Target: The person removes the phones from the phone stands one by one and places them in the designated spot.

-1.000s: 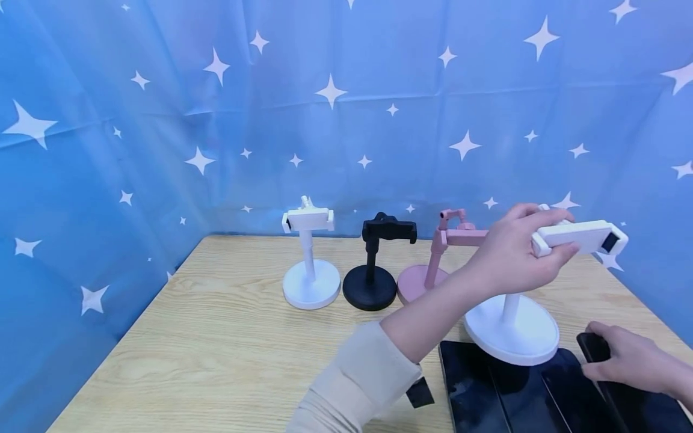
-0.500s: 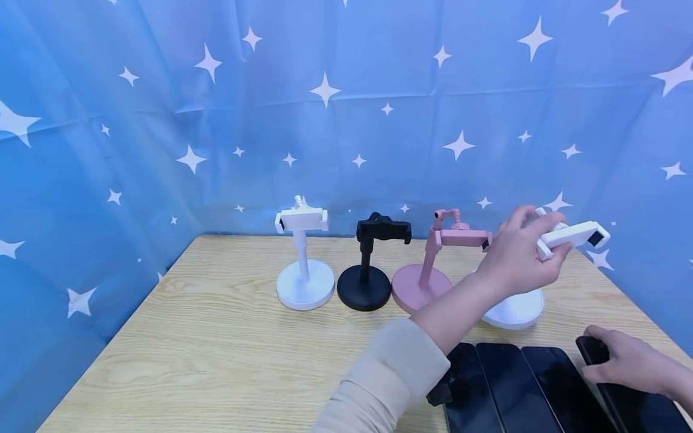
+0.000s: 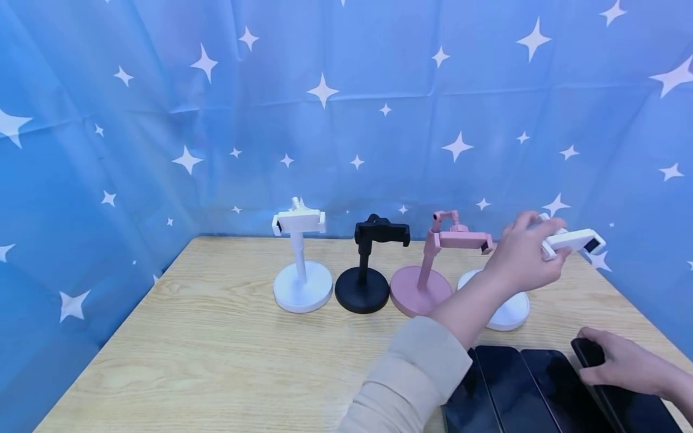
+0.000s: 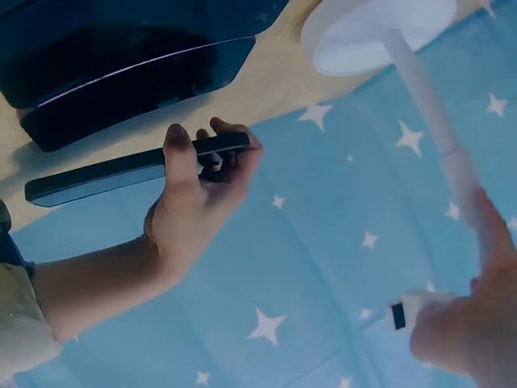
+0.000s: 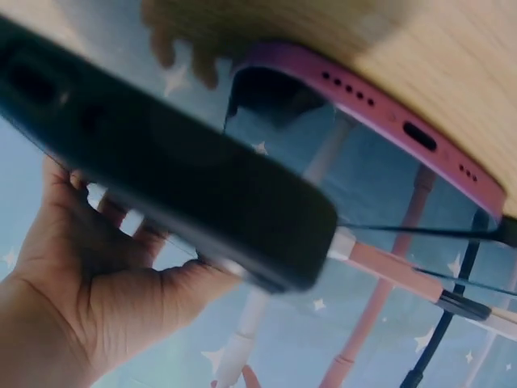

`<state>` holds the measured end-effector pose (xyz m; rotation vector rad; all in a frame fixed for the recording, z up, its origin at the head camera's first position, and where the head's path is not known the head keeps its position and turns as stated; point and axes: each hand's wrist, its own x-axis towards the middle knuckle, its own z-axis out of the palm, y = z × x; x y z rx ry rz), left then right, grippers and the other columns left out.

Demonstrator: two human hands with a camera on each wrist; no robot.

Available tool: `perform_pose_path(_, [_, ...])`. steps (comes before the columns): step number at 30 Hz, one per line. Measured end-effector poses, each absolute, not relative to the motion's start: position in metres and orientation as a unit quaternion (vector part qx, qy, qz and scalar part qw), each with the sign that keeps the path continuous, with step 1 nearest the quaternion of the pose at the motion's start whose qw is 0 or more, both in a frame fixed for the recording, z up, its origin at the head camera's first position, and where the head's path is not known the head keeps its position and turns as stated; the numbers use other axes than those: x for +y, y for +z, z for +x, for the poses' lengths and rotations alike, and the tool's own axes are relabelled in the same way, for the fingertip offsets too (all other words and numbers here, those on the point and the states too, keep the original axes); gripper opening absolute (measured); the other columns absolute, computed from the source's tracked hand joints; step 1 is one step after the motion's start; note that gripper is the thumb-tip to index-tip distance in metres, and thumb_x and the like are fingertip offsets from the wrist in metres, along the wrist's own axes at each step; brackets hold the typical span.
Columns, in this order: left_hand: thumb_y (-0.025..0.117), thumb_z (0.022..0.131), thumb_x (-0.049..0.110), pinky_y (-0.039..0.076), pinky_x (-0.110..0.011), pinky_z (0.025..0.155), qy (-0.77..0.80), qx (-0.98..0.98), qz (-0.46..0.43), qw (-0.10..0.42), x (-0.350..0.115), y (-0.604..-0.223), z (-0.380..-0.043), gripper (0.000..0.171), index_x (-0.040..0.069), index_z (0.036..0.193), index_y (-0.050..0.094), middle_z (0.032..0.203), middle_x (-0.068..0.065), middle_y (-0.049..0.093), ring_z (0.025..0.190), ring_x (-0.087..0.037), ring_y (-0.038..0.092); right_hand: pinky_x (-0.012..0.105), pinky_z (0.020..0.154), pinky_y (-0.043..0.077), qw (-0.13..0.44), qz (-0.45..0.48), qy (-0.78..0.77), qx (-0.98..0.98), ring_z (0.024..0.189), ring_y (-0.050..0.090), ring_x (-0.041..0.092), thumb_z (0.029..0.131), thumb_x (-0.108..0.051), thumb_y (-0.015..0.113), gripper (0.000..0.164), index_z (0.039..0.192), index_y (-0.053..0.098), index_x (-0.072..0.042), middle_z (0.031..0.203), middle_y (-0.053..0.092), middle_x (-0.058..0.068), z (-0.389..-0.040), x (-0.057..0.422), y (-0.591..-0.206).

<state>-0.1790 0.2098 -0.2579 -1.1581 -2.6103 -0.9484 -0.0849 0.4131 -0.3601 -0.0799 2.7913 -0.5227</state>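
My left hand point(image 3: 527, 255) grips the upper end of a white phone stand point(image 3: 576, 240) near its clamp. The stand's round white base point(image 3: 509, 313) is at table height beside the pink stand; the forearm hides part of it. In the left wrist view the stand's pole point(image 4: 428, 105) runs from the base up to the left hand point(image 4: 468, 331). At the right, my right hand point(image 3: 630, 364) holds a black phone point(image 3: 587, 353) between thumb and fingers. The left wrist view shows this phone point(image 4: 105, 178) lifted above the table. Its dark body point(image 5: 161, 153) fills much of the right wrist view.
A white stand point(image 3: 300, 288), a black stand point(image 3: 363, 291) and a pink stand point(image 3: 419, 291) stand in a row at the back. Several dark phones point(image 3: 520, 391) lie side by side at the front right. A starry blue curtain point(image 3: 325, 150) hangs behind the wooden table point(image 3: 216, 361).
My left hand has brought the white stand's base back and left, from over the phones to beside the pink stand. The right hand still holds its phone. The head view has shifted slightly.
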Motion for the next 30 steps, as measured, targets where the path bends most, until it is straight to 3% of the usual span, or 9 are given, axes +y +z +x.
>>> perform_pose_path(2, [0.045,0.092,0.044,0.035,-0.018,0.092,-0.316,-0.87,-0.375,0.054,0.215,-0.257,-0.179,0.04,0.043,0.132,0.041,0.14,0.018,0.025,0.123,0.0,0.03,0.055,0.073,0.045,0.143,-0.042,-0.183,0.972,0.1,0.046,0.053,0.078,-0.017,0.068,0.06,0.112,0.041,0.024,0.108,0.049,0.038,-0.086,0.417,-0.364])
perform_pose_path(8, [0.047,0.092,0.044,0.034,-0.018,0.093,-0.315,-0.878,-0.359,0.038,0.222,-0.254,-0.183,0.039,0.046,0.13,0.042,0.139,0.021,0.026,0.122,0.003,0.032,0.048,0.07,0.046,0.119,-0.061,-0.175,0.975,0.091,0.052,0.035,0.075,-0.016,0.069,0.051,0.108,0.048,0.017,0.104,0.055,0.026,-0.089,0.423,-0.376])
perform_pose_path(15, [0.049,0.091,0.043,0.034,-0.018,0.093,-0.319,-0.88,-0.351,0.022,0.222,-0.253,-0.187,0.04,0.047,0.13,0.041,0.136,0.023,0.028,0.122,0.005,0.031,0.053,0.072,0.045,0.125,-0.06,-0.179,0.974,0.096,0.051,0.046,0.075,-0.016,0.069,0.052,0.108,0.047,0.017,0.104,0.053,0.031,-0.093,0.43,-0.383])
perform_pose_path(20, [0.048,0.091,0.043,0.031,-0.017,0.096,-0.314,-0.88,-0.355,0.024,0.22,-0.252,-0.187,0.04,0.047,0.131,0.041,0.137,0.024,0.027,0.123,0.007,0.029,0.045,0.07,0.045,0.123,-0.075,-0.179,0.973,0.085,0.048,0.006,0.076,-0.017,0.069,0.038,0.102,0.053,0.006,0.099,0.056,0.013,-0.097,0.433,-0.383])
perform_pose_path(22, [0.048,0.092,0.044,0.031,-0.017,0.096,-0.315,-0.881,-0.353,0.022,0.22,-0.252,-0.187,0.039,0.047,0.13,0.041,0.137,0.024,0.026,0.123,0.007,0.03,0.046,0.07,0.045,0.123,-0.079,-0.182,0.972,0.083,0.047,0.002,0.077,-0.017,0.069,0.037,0.102,0.054,0.005,0.099,0.057,0.012,-0.097,0.434,-0.384])
perform_pose_path(23, [0.048,0.091,0.044,0.032,-0.016,0.095,-0.316,-0.881,-0.352,0.021,0.22,-0.252,-0.187,0.039,0.047,0.13,0.041,0.137,0.024,0.026,0.122,0.007,0.032,0.049,0.07,0.045,0.121,-0.08,-0.185,0.972,0.083,0.048,0.002,0.077,-0.016,0.069,0.037,0.102,0.054,0.006,0.099,0.058,0.013,-0.098,0.435,-0.384])
perform_pose_path(26, [0.048,0.091,0.044,0.031,-0.015,0.096,-0.315,-0.881,-0.352,0.02,0.22,-0.253,-0.187,0.039,0.048,0.129,0.042,0.137,0.025,0.026,0.12,0.008,0.033,0.053,0.069,0.045,0.113,-0.08,-0.185,0.973,0.089,0.055,0.021,0.077,-0.016,0.069,0.038,0.103,0.055,0.008,0.099,0.059,0.017,-0.098,0.435,-0.385])
perform_pose_path(30, [0.048,0.091,0.044,0.031,-0.015,0.096,-0.314,-0.881,-0.354,0.021,0.22,-0.253,-0.186,0.039,0.048,0.129,0.042,0.137,0.025,0.026,0.12,0.009,0.033,0.055,0.069,0.045,0.106,-0.072,-0.186,0.974,0.091,0.054,0.042,0.077,-0.017,0.069,0.037,0.101,0.057,0.009,0.098,0.06,0.021,-0.098,0.434,-0.386])
